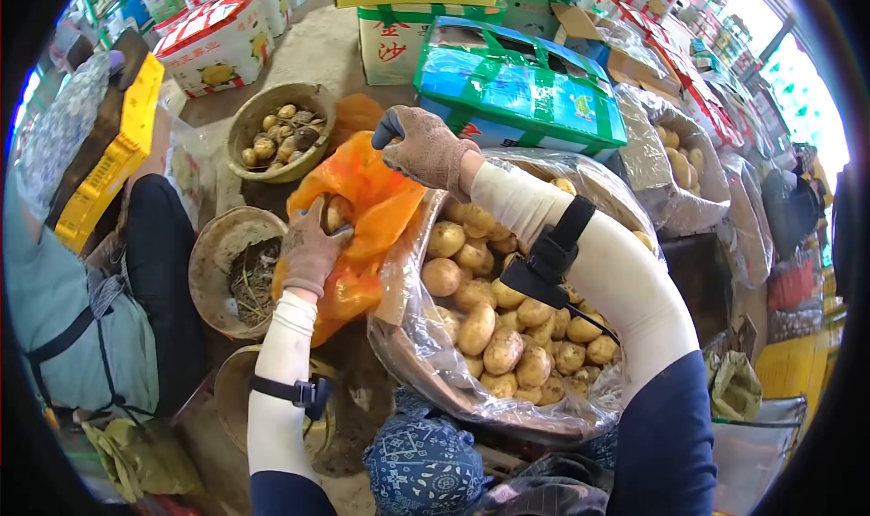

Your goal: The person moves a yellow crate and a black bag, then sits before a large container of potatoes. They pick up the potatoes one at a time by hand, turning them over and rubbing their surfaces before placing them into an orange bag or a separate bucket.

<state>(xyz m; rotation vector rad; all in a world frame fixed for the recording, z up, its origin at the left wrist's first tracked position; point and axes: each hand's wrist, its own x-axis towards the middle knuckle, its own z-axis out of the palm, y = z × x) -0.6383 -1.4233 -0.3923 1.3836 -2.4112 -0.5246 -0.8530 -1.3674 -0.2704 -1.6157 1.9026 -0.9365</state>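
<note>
My left hand [310,251], in a brown work glove, has its thumb and fingers around a potato [338,212] at the mouth of an orange plastic bag [362,176]. My gloved right hand [424,144] is closed at the bag's upper edge, where the film rises to its fingers; the exact grip is partly hidden. Under my right forearm stands a large box lined with clear plastic, full of potatoes [501,351]. The orange bag hangs between this box and the bowls on the left.
A bowl of small, dark potatoes [243,135] and a bowl with dry plant scraps [207,271] stand left. A green-taped blue carton [521,86] lies beyond the potato box. A seated person [82,353] is at far left, near a yellow crate [113,154].
</note>
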